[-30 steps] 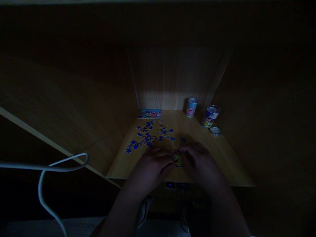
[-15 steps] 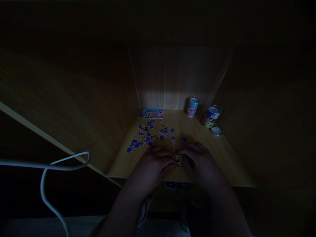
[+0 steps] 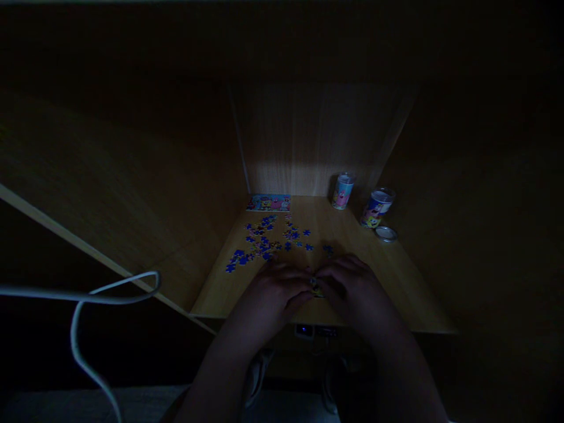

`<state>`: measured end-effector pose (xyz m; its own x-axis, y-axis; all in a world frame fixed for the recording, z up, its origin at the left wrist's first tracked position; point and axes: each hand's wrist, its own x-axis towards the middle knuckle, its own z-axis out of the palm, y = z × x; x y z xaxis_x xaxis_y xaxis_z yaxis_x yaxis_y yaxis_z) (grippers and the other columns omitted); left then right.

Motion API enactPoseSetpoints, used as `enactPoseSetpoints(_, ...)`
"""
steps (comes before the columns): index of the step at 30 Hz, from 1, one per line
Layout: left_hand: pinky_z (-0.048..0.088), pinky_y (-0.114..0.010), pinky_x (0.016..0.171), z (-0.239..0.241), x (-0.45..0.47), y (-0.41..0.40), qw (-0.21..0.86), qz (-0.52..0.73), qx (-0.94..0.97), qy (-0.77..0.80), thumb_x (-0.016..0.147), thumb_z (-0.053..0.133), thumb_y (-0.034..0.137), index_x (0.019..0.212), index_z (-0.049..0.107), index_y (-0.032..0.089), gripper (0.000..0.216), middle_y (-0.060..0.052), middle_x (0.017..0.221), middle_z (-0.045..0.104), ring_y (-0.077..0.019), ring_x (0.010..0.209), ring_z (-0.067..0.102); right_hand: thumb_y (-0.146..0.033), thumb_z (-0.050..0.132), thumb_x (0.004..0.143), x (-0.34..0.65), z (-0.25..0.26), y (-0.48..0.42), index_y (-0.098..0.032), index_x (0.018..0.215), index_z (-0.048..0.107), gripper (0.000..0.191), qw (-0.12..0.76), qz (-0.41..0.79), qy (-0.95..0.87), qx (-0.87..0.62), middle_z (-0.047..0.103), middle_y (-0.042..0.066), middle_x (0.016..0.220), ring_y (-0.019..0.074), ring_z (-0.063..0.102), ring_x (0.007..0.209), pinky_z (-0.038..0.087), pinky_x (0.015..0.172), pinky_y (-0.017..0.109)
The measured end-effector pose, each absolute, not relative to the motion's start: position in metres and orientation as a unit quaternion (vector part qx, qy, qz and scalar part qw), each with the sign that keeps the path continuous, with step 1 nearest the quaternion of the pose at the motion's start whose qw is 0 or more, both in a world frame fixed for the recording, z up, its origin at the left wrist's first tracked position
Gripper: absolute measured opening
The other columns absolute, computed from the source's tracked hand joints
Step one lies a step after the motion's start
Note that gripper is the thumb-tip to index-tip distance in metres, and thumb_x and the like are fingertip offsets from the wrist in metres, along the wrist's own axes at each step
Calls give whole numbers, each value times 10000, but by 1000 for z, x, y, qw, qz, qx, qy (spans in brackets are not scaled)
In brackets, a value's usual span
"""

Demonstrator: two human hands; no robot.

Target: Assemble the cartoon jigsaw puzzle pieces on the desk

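Note:
Near the front edge of the wooden desk, my left hand (image 3: 279, 288) and my right hand (image 3: 350, 288) meet over a small yellow-patterned cluster of jigsaw puzzle pieces (image 3: 316, 289). Both hands have bent fingers closed at its two sides, and they hide most of it. Whether the cluster lies on the desk or is lifted is hard to tell in the dim light. Beyond my left hand lies a scatter of loose puzzle pieces (image 3: 263, 245), many blue side up. Just past my right fingertips is a single stray puzzle piece (image 3: 328, 249).
A cartoon picture card (image 3: 268, 203) lies at the back left of the desk (image 3: 392, 294). Two cartoon-printed cans (image 3: 342, 192) stand at the back right, with a round lid (image 3: 386, 234) beside the nearer one. A white cable (image 3: 83, 298) hangs at left.
My right fingers have moved slightly left over the yellow puzzle pieces, so less of them shows. My left hand stays almost still, and the loose pieces lie as before.

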<state>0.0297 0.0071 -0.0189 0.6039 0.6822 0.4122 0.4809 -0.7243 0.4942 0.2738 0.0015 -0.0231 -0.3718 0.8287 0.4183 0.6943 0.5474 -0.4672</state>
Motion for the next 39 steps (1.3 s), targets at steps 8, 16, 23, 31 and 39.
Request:
enactPoseSetpoints(8, 567, -470, 1130, -19, 29, 8, 179, 307, 883, 306, 1059, 820, 144, 1236, 828, 298, 235, 6, 1324, 862, -238, 1237, 790, -154, 749, 1053, 277, -30, 5, -293, 1060, 785, 143, 329, 101, -819, -459, 833, 13, 1076, 251, 739, 1036, 557, 953, 443)
enactPoseSetpoints(16, 525, -480, 1115, -13, 29, 7, 177, 298, 884, 315, 1054, 856, 244, 1169, 813, 287, 130, -1, 1277, 848, -245, 1199, 771, -162, 772, 1040, 276, -27, 3, -302, 1056, 812, 146, 325, 86, -827, -451, 833, 15, 1094, 247, 738, 1042, 548, 946, 436)
enactPoseSetpoints(23, 527, -461, 1115, -9, 31, 7, 184, 293, 883, 317, 1035, 847, 137, 1145, 802, 272, 180, 3, 1250, 855, -239, 1199, 766, -171, 770, 1046, 277, -29, 3, -298, 1060, 825, 139, 330, 79, -824, -453, 828, 37, 1091, 252, 733, 1039, 570, 927, 433)
enactPoseSetpoints(31, 565, -464, 1123, -11, 31, 7, 191, 305, 872, 331, 1025, 823, 89, 1175, 824, 288, 249, -3, 1286, 852, -243, 1238, 758, -206, 776, 1048, 275, -27, 2, -289, 1024, 806, 92, 327, 71, -823, -459, 827, 34, 1057, 259, 733, 1032, 568, 929, 431)
enactPoseSetpoints(39, 556, -475, 1143, -11, 30, 6, 184, 302, 876, 328, 1025, 828, 97, 1133, 809, 284, 217, 1, 1307, 845, -241, 1248, 753, -203, 768, 1055, 276, -29, 4, -299, 1035, 830, 116, 329, 74, -827, -449, 862, 14, 1063, 239, 757, 996, 571, 922, 429)
